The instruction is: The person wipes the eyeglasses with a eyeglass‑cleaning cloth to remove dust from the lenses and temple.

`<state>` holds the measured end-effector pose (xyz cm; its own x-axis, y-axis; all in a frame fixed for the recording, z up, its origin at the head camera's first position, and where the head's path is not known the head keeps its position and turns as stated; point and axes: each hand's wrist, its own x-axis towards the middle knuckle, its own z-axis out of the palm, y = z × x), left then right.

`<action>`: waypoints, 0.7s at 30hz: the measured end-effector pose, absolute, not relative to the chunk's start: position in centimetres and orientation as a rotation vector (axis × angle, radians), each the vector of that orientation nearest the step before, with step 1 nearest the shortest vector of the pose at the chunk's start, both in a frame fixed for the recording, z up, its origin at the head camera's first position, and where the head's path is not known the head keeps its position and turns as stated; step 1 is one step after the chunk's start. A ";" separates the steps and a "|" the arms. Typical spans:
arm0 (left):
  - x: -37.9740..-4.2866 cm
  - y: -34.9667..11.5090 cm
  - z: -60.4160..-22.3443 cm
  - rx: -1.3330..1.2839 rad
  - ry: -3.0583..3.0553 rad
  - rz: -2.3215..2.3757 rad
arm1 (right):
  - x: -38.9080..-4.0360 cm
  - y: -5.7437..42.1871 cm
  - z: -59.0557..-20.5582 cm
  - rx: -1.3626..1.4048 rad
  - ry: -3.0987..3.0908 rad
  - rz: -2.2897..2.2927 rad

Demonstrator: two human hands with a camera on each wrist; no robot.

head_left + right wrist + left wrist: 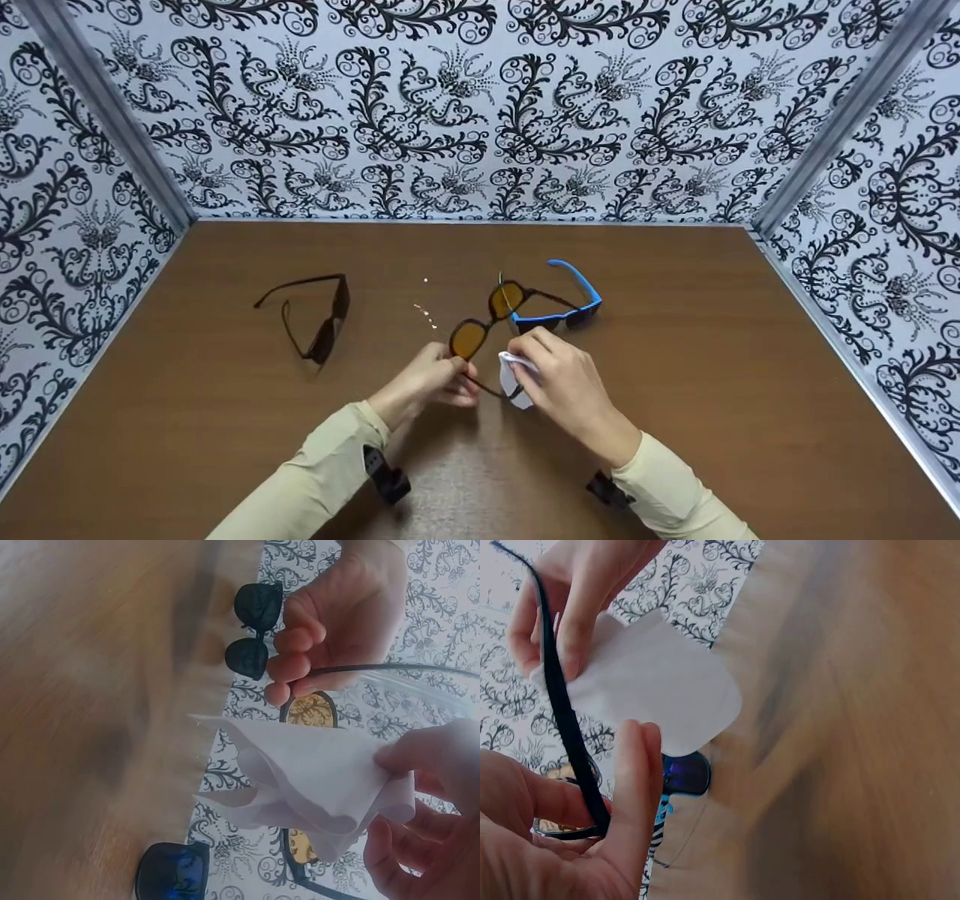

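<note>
My left hand (433, 381) pinches a pair of amber-lensed sunglasses (469, 340) at the corner where one temple meets the dark frame. The lenses tilt up and away to the right, above the table. Between the thumb and fingers of my right hand (564, 379) is a white cloth (517, 381), which hangs loosely beside the near temple. Seen from the right wrist, the folded cloth (307, 772) covers part of the amber lenses. In the left wrist view the dark temple (566, 720) crosses in front of the cloth and my right fingers.
Blue-framed sunglasses (577, 313) lie on the brown table (675, 435) just beyond my right hand. Black sunglasses (330, 322) rest at the left with their temples unfolded. Small pale marks (426, 315) dot the tabletop between them. Patterned walls (465, 112) enclose the back and sides.
</note>
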<state>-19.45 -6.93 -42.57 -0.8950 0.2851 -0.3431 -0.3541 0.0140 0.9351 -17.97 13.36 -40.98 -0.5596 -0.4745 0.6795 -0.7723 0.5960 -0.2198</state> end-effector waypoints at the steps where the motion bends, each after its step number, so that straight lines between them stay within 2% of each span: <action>1: -19.4 -6.8 -42.6 -0.066 1.864 1.922 | -18.0 13.4 -41.0 0.971 -2.256 0.680; 21: -17.1 -4.0 -42.4 0.149 2.039 1.783 | -18.7 12.1 -42.0 0.772 -2.253 0.578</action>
<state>-17.08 -3.97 -42.40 -0.9037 0.3520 -0.2437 -0.1947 0.1690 0.9662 -18.68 12.10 -42.03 -0.5948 -0.3624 0.7176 -0.6632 0.7257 -0.1832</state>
